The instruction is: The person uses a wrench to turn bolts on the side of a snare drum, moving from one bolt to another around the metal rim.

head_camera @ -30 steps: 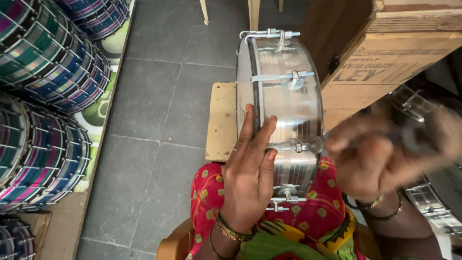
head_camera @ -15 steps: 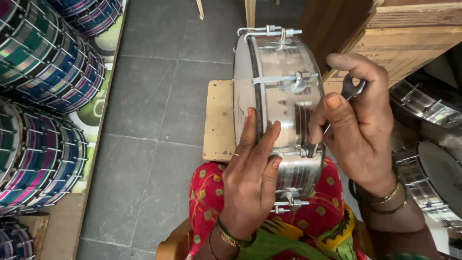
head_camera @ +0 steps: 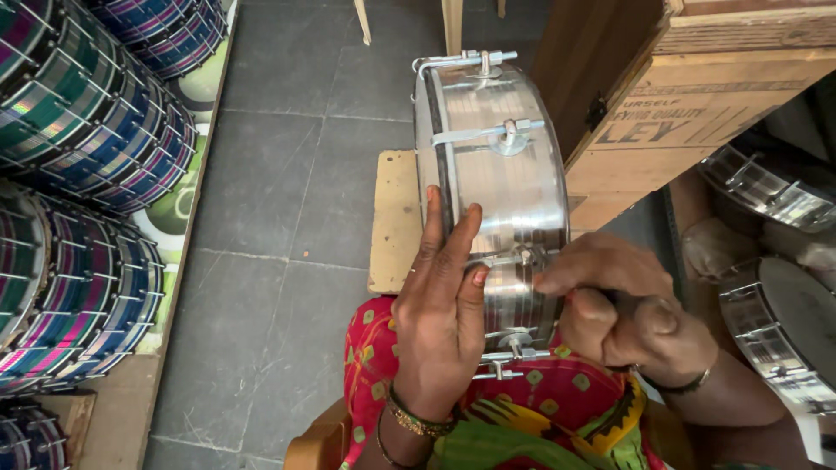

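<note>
Shiny metal covers the drum (head_camera: 496, 183), which stands on its edge on the person's lap, over a small wooden stool (head_camera: 394, 218). The left hand (head_camera: 440, 318) lies flat and open on the drum's side. The right hand (head_camera: 623, 309) is curled into a fist at a little metal bolt (head_camera: 522, 255) on the drum. Colourful striped drums (head_camera: 87, 157) are stacked at the left on the grey floor (head_camera: 287, 174).
</note>
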